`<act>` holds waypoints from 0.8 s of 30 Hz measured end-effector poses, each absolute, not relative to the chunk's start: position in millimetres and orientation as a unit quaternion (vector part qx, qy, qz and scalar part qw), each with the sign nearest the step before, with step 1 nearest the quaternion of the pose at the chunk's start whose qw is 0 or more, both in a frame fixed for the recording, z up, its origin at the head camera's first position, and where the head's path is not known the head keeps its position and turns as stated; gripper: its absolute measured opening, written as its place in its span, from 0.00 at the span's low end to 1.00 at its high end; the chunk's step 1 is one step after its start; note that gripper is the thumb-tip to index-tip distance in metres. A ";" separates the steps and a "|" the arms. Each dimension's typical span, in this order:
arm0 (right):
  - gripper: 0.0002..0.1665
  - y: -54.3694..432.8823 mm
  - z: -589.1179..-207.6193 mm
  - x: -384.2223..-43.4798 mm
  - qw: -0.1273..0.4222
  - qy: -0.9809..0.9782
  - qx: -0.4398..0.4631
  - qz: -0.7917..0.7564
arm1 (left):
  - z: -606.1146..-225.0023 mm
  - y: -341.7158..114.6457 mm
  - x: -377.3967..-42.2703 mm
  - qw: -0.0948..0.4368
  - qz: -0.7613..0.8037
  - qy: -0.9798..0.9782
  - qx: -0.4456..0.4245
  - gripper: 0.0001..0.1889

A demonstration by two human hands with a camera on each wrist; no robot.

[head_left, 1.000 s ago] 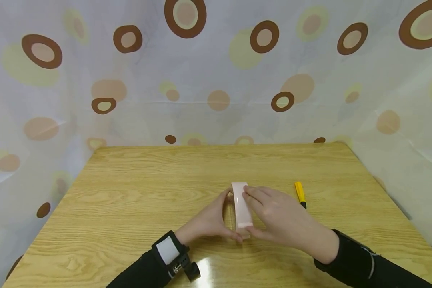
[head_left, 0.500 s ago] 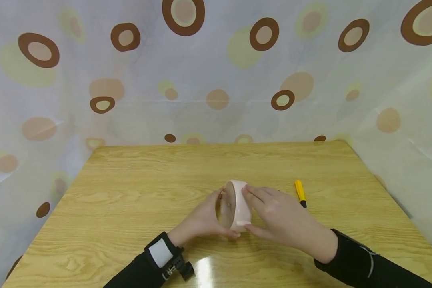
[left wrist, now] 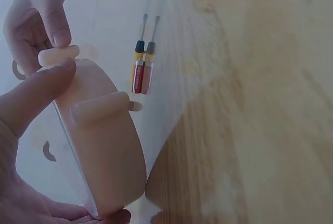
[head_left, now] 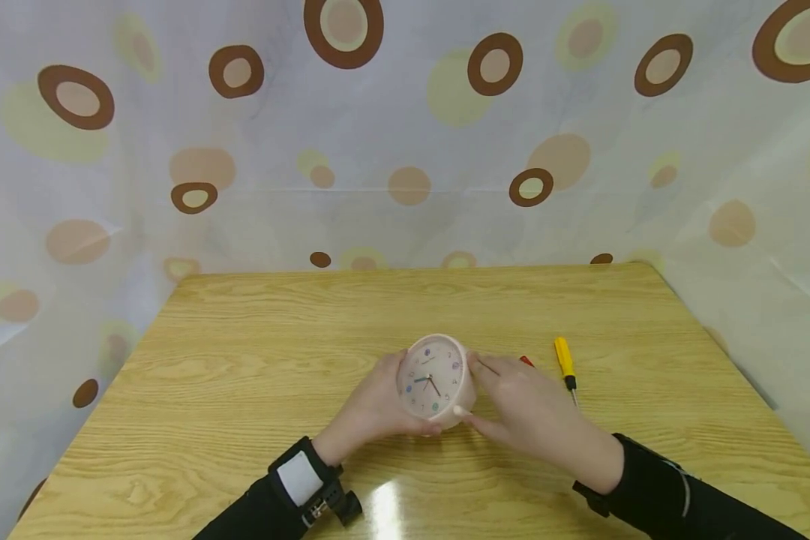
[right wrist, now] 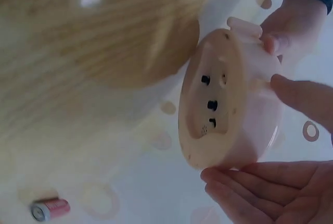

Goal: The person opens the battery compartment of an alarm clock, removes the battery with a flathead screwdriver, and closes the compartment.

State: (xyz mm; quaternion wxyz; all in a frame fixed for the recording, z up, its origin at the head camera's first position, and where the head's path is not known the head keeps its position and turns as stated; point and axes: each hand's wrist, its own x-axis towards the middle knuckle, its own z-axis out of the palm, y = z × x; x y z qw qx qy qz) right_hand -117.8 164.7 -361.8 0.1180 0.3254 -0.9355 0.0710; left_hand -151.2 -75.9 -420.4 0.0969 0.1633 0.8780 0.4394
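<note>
Both hands hold a round pale pink alarm clock [head_left: 430,377], its numbered dial tilted up and facing left in the head view. My left hand [head_left: 376,401] grips its left side, thumb at the lower edge. On the other side my right hand [head_left: 536,409] holds the rim between fingers and thumb, the thumb at a stubby foot [head_left: 460,411]. In the left wrist view another foot [left wrist: 101,109] sticks out from the casing. The right wrist view shows the clock's back [right wrist: 210,99], with small black knobs in a recess.
A screwdriver with a yellow handle [head_left: 564,357] lies on the wooden table [head_left: 277,337] right of the right hand. Beside it is a red battery [right wrist: 50,209], mostly hidden by that hand in the head view. A dotted curtain [head_left: 378,127] borders the table's back and sides.
The clock has turned from edge-on until its dial shows in the head view. My left hand has shifted slightly left with it; the red battery and the screwdriver's shaft now show past my right hand.
</note>
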 end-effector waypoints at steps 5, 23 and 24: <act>0.41 161.9 -369.4 -118.3 0.082 -0.949 0.286 0.103 | -422.1 -75.5 -151.0 0.079 0.415 0.893 0.157 0.67; 0.36 157.3 -393.3 -125.6 -0.053 -0.968 0.214 0.118 | -423.9 -67.7 -145.4 0.040 0.299 0.942 0.146 0.69; 0.36 157.2 -393.3 -125.9 -0.052 -0.968 0.217 0.114 | -423.5 -67.5 -145.1 0.038 0.295 0.943 0.146 0.69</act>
